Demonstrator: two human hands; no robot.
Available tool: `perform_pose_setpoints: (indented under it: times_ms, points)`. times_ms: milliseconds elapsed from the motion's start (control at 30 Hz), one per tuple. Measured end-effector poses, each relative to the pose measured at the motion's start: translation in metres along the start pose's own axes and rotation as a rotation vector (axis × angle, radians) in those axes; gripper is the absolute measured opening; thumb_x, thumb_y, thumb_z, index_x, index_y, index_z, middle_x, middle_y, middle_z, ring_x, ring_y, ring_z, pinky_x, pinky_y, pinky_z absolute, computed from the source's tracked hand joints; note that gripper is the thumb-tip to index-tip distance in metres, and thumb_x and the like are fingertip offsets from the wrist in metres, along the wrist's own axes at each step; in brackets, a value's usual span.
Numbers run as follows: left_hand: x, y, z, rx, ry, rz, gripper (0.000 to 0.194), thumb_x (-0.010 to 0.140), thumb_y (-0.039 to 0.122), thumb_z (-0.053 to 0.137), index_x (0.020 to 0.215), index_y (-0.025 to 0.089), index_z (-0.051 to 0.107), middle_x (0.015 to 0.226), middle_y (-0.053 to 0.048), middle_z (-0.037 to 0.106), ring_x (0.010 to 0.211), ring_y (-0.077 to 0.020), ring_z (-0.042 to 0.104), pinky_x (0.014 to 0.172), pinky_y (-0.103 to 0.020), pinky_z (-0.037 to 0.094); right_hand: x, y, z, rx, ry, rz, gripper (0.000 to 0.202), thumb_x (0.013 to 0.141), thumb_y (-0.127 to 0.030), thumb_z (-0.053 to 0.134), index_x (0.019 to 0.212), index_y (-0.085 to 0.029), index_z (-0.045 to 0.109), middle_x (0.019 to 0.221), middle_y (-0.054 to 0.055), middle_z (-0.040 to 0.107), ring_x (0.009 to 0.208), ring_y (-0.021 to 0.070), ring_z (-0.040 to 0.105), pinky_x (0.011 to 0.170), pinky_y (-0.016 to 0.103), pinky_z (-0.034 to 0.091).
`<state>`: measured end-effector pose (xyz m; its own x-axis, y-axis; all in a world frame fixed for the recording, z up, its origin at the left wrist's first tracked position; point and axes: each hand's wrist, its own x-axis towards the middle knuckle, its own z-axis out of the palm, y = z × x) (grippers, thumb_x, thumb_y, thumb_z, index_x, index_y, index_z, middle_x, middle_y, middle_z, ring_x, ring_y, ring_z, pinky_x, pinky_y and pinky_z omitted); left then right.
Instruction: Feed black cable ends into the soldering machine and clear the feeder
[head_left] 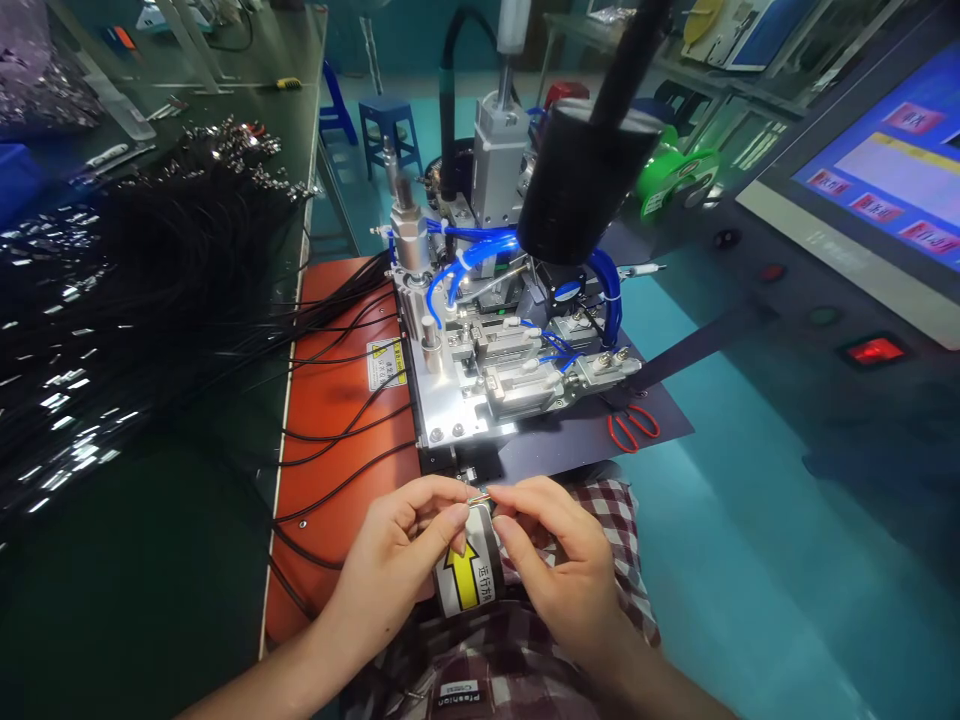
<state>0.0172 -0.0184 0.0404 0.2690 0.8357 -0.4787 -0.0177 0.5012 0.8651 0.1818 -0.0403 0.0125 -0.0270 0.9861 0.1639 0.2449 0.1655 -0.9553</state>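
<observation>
Just in front of the machine, my left hand (416, 535) pinches a small shiny metal piece (478, 498) between thumb and fingers. My right hand (562, 555) meets it from the other side, its index fingertip at the piece's right end and its thumb lower and apart. The piece is too small to name its kind. Beneath the fingers sits a white label with a yellow arrow (465, 580) on a dark part of the machine. Beyond the hands stands a bench machine (450, 400) with metal slides and blue air tubes (480, 250).
Black cables (352, 430) cross an orange surface (330, 540) at left, coming from a large heap of cables (172, 240) on the dark table. Red-handled scissors (634, 428) lie right of the machine. A touchscreen panel (885, 170) and black lamp head (585, 185) stand at right and above.
</observation>
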Motion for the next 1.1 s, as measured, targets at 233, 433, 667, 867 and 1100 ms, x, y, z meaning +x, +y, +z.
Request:
perform_pose_setpoints:
  times_ms: [233,433,667,867,1100]
  points:
    - [-0.002,0.002,0.001,-0.052,0.016,0.021,0.018,0.083,0.034,0.064,0.091,0.018,0.065,0.060,0.005,0.055,0.042,-0.0028,0.032,0.037,-0.014,0.022,-0.007,0.001,0.007,0.012,0.012,-0.099,0.036,0.087,-0.008,0.055,0.118,-0.025,0.063,0.085,0.002,0.064,0.069,0.0126,0.059,0.056,0.023,0.050]
    - [-0.001,0.001,-0.001,-0.092,0.008,0.007,0.019,0.084,0.034,0.064,0.093,0.017,0.063,0.059,0.005,0.055,0.040,-0.0025,0.032,0.037,-0.015,0.023,-0.013,0.004,0.009,-0.099,-0.022,-0.223,0.043,0.087,-0.007,0.052,0.129,-0.020,0.054,0.088,0.004,0.066,0.073,0.0133,0.061,0.060,0.025,0.052]
    - [0.001,0.000,0.001,-0.090,0.022,0.011,0.023,0.084,0.036,0.064,0.093,0.016,0.062,0.059,0.005,0.054,0.043,-0.0030,0.033,0.039,-0.015,0.022,-0.016,0.010,0.005,-0.535,-0.024,-0.435,0.040,0.088,-0.012,0.056,0.128,-0.014,0.053,0.093,0.008,0.072,0.066,0.0164,0.061,0.058,0.031,0.043]
    - [0.001,-0.003,-0.001,-0.063,0.030,0.034,0.025,0.085,0.038,0.062,0.094,0.015,0.061,0.059,0.004,0.055,0.045,-0.0038,0.035,0.042,-0.016,0.023,-0.018,0.009,0.007,-0.587,-0.077,-0.484,0.038,0.089,-0.012,0.055,0.127,-0.013,0.054,0.086,0.007,0.073,0.064,0.0169,0.061,0.055,0.032,0.036]
    - [0.001,-0.002,0.001,-0.049,0.023,0.059,0.021,0.085,0.035,0.063,0.094,0.016,0.061,0.059,0.004,0.055,0.043,-0.0039,0.033,0.041,-0.017,0.022,-0.006,0.007,0.009,0.081,-0.054,0.102,0.020,0.088,-0.021,0.057,0.106,-0.021,0.065,0.083,0.002,0.067,0.060,0.0108,0.056,0.055,0.024,0.044]
